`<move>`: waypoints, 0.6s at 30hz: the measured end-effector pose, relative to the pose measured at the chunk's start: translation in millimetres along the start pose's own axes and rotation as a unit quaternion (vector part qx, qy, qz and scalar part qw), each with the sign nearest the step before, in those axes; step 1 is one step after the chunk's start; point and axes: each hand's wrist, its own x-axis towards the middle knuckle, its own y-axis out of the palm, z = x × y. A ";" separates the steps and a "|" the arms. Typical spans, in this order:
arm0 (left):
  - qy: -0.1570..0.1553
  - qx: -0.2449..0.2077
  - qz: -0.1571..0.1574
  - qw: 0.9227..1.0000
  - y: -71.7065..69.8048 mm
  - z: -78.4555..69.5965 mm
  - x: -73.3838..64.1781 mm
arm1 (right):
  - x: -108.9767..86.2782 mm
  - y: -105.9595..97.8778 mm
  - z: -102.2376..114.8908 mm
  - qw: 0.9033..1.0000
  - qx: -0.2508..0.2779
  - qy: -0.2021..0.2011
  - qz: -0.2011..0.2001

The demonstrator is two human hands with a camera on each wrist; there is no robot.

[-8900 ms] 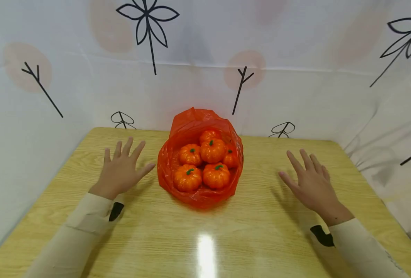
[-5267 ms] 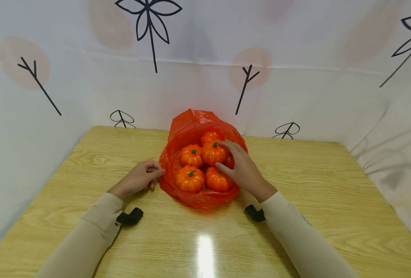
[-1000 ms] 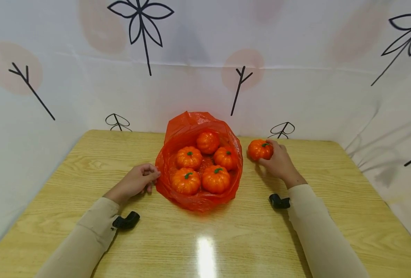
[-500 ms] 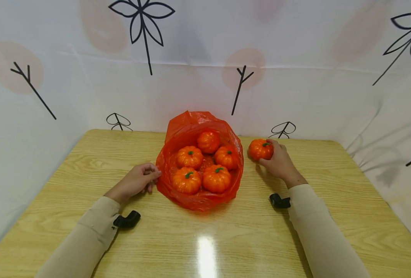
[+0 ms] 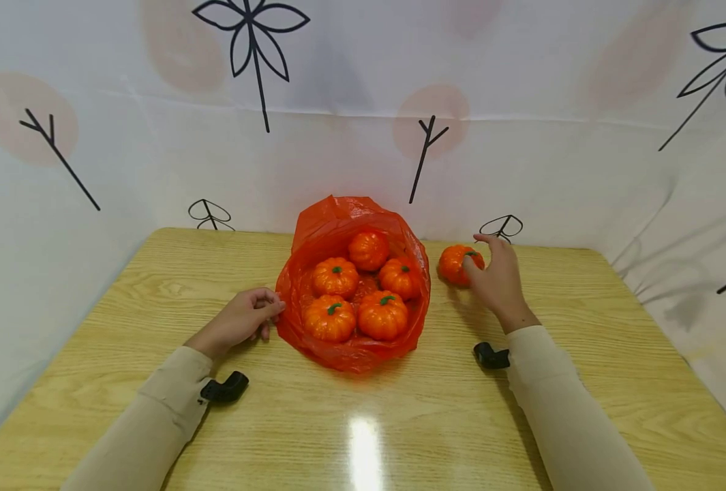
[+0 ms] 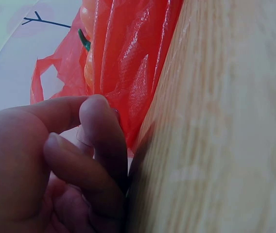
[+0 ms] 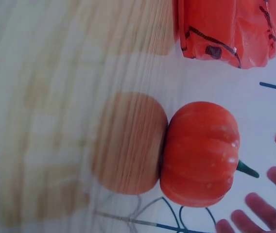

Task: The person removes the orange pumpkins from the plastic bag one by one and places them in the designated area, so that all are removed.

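At the far left, your beige left sleeve [image 5: 138, 419] reached in from the near side of the wooden table [image 5: 289, 429], a black curved piece [image 5: 225, 388] beside its cuff. Your left hand [image 5: 236, 322] pinched the left edge of the red plastic bag [image 5: 328, 221] between thumb and fingertip, its other fingers curled below. The bag stood upright with its mouth wide, and you could see five orange pumpkins in it: two on the left, one behind the other [image 5: 335, 278] [image 5: 328, 320], one at the back [image 5: 369, 251], and two on the right, one behind the other [image 5: 400, 279] [image 5: 382, 316]. Green stems showed on four of them.

Right of the bag and apart from it, a lone pumpkin [image 5: 453, 264] sat upright on the table near its back edge, green stem on top. Your right hand [image 5: 500, 283] was just beside it, thumb and fingers spread; the right wrist view showed a gap between them and the pumpkin. Another black curved piece [image 5: 491, 356] stuck out by your right cuff.
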 end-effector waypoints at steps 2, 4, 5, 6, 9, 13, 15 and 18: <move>0.000 0.000 0.001 1.000 -0.1 0.2 0.0 | -0.6 1.4 2.4 1.000 0.009 -0.010 -0.026; 0.001 0.000 0.002 1.000 -0.2 0.2 0.0 | -1.1 2.9 4.3 0.998 0.018 -0.019 -0.049; 0.002 0.001 0.002 1.000 -0.2 0.2 0.1 | -1.4 3.6 5.1 0.998 0.023 -0.024 -0.059; 0.002 0.000 0.002 1.000 -0.2 0.2 0.1 | -1.9 4.2 6.0 0.997 0.028 -0.027 -0.068; 0.004 -0.001 0.002 1.000 0.0 0.1 0.3 | -3.2 6.0 8.9 0.994 0.042 -0.042 -0.092; 0.005 -0.004 0.002 1.000 0.1 0.2 0.2 | -5.3 7.6 14.5 0.990 0.055 -0.064 -0.116; 0.005 -0.005 0.002 1.000 0.1 0.5 0.2 | -6.0 8.5 17.5 0.987 0.059 -0.077 -0.127; 0.004 -0.006 0.001 1.000 0.0 1.0 0.2 | -7.2 10.0 22.5 0.983 0.062 -0.098 -0.141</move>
